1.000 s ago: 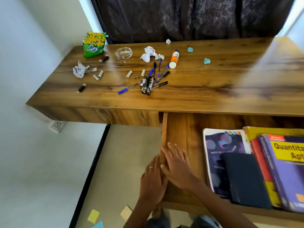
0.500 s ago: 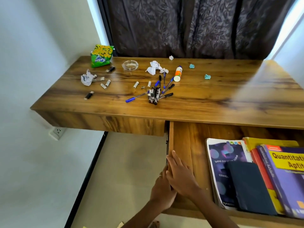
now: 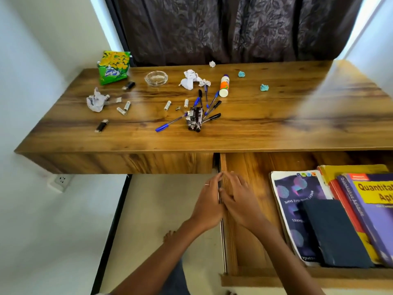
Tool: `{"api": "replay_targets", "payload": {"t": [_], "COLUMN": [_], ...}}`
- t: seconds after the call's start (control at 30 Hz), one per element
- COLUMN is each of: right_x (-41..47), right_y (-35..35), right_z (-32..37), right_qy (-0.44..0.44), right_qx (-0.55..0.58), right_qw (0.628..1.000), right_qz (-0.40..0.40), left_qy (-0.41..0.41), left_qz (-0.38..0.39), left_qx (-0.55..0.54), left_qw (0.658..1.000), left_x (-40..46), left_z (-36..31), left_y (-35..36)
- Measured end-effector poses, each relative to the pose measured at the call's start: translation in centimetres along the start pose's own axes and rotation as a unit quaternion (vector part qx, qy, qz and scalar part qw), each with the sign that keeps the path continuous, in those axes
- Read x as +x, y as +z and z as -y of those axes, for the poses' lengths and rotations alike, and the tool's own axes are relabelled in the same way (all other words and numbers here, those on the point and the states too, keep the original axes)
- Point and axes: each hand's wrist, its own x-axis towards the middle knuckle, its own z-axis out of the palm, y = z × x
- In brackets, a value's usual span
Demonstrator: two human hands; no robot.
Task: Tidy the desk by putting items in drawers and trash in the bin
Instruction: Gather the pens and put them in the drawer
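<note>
Left hand (image 3: 209, 202) and right hand (image 3: 239, 202), fingers relaxed, holding nothing — both rest on open drawer's side wall (image 3: 230, 241), bracing it.

A dark curtain (image 3: 234, 28) with a leaf pattern hangs at 12 o'clock, filling the top of the view. A bright strip of window frame (image 3: 100, 20) runs beside its edge at 11 o'clock. A pale wall (image 3: 38, 50) fills the side from 8 to 11 o'clock, and a second patch of wall (image 3: 378, 39) shows at 2 o'clock. Low on the pale wall, at 9 o'clock, sits a white socket (image 3: 61, 180). A light floor (image 3: 159, 209) lies at 6 to 7 o'clock, with a black strip (image 3: 114, 226) running along where it meets the wall.
</note>
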Motion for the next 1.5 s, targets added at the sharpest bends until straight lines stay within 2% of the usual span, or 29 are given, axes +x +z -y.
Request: {"api": "replay_targets", "payload": {"t": [0.13, 0.3, 0.43, 0.63, 0.93, 1.07, 1.23, 1.4, 1.5], "right_x": [2.8, 7.2, 11.0, 16.3, 22.9, 24.1, 25.4, 27.4, 28.6], "right_y": [0.8, 3.4, 5.6, 6.3, 6.0, 5.9, 4.3, 0.0, -2.2], "right_z": [1.6, 5.9, 10.3, 13.8, 12.0, 11.1, 9.3, 6.8, 5.1], "right_qy": [0.042, 0.071, 0.084, 0.085, 0.149, 0.132, 0.110, 0.104, 0.174], "right_qx": [0.031, 0.055, 0.094, 0.056, -0.070, -0.097, 0.001, 0.064, 0.047], "right_qw": [0.996, 0.984, 0.974, 0.973, 0.968, 0.964, 0.943, 0.884, 0.877], "right_qz": [-0.070, -0.152, -0.190, -0.209, -0.191, -0.208, -0.315, -0.452, -0.444], "left_qy": [0.039, 0.075, 0.073, 0.040, 0.009, -0.001, -0.004, 0.002, 0.008], "left_qz": [0.068, 0.125, 0.116, 0.064, 0.046, 0.042, 0.047, 0.036, 0.026], "left_qx": [-0.048, -0.045, -0.044, -0.086, -0.134, -0.134, -0.130, -0.138, -0.147], "left_qw": [0.996, 0.988, 0.990, 0.993, 0.990, 0.990, 0.990, 0.990, 0.989], "left_x": [3.3, 7.4, 9.7, 12.4, 17.4, 19.8, 23.4, 25.6, 26.1], "left_z": [1.0, 3.9, 6.3, 9.2, 9.5, 9.1, 8.6, 8.2, 7.8], "left_y": [-2.8, -9.0, -14.4, -20.0, -22.4, -22.4, -22.2, -21.3, -20.9]}}
